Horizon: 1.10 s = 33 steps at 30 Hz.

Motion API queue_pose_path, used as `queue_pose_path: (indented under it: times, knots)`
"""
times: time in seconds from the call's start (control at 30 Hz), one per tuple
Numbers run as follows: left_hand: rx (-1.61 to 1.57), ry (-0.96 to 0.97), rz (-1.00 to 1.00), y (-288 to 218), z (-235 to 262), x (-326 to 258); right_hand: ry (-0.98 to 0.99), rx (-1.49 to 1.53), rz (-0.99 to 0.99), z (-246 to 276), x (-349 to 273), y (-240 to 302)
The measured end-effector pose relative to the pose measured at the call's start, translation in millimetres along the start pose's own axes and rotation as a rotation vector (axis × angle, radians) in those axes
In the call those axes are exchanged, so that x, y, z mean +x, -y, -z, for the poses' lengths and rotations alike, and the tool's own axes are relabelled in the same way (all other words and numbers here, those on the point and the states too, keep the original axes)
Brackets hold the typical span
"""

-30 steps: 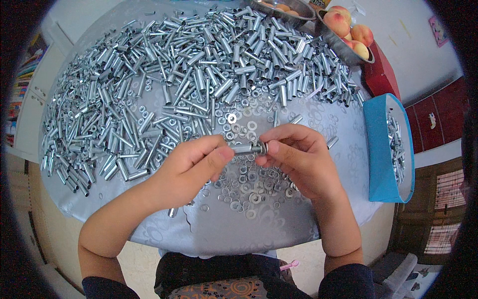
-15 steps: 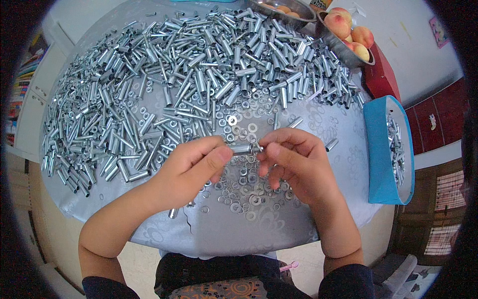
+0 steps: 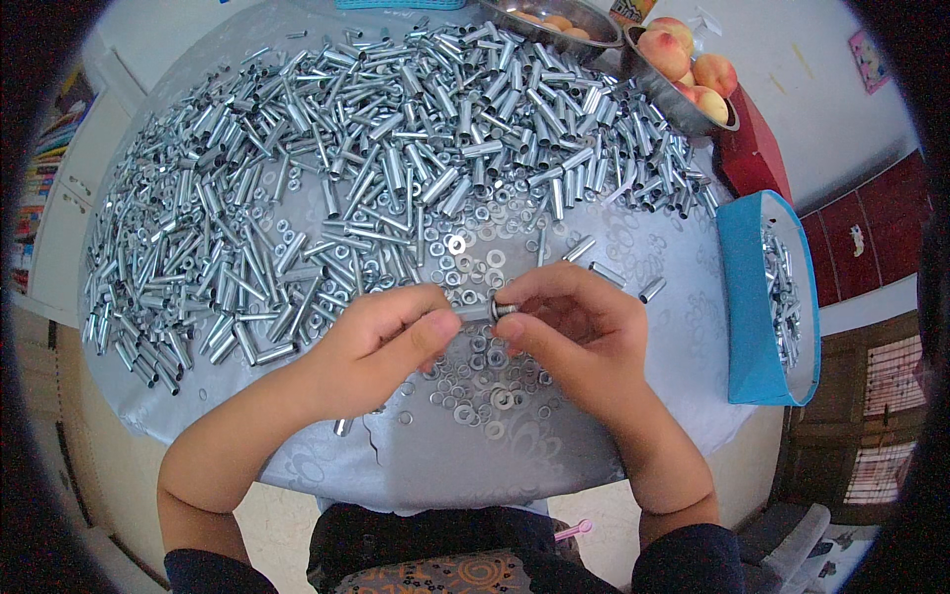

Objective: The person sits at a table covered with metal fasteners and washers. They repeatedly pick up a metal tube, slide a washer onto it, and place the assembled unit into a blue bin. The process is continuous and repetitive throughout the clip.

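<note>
My left hand [image 3: 386, 342] is closed around an expansion bolt [image 3: 475, 313], a shiny metal sleeve on a bolt lying level and pointing right. At its right end sits a flat washer [image 3: 494, 308], with a short threaded part beyond it. My right hand [image 3: 584, 332] pinches that end between thumb and forefinger, partly hiding it. Whether a nut is between the fingertips cannot be made out. Below and behind both hands lie loose washers [image 3: 495, 430] on the patterned grey tablecloth [image 3: 435, 465].
A wide heap of metal sleeves and bolts [image 3: 482, 149] covers the table's far and left parts. On the right stands a blue fabric bin [image 3: 744, 297] holding metal pieces. Metal bowls with peaches [image 3: 714, 73] and eggs [image 3: 559, 22] stand at the back right, beside a red box [image 3: 757, 148].
My right hand has moved slightly left and closed in on the bolt's end, its other fingers curling in. The washer now shows flat against the sleeve end. My left hand keeps its hold.
</note>
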State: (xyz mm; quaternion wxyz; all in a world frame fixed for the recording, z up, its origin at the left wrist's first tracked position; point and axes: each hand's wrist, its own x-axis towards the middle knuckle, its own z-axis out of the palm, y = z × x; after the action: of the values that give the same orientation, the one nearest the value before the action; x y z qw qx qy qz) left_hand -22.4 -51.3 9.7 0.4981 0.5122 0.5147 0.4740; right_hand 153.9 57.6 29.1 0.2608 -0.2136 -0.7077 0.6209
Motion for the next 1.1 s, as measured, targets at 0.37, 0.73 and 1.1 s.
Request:
queue_pose_path:
  times: [0.37, 0.73, 1.1]
  knots:
    - [0.040, 0.018, -0.159, 3, 2, 1, 0.137, -0.005, 0.085, 9, 6, 3]
    - [-0.188, -0.070, 0.039, -1, 6, 1, -0.045, -0.047, 0.015, 24, 11, 5]
    - [-0.074, -0.220, -0.027, 3, 5, 6, 0.202, -0.863, 0.430, 16, 18, -18]
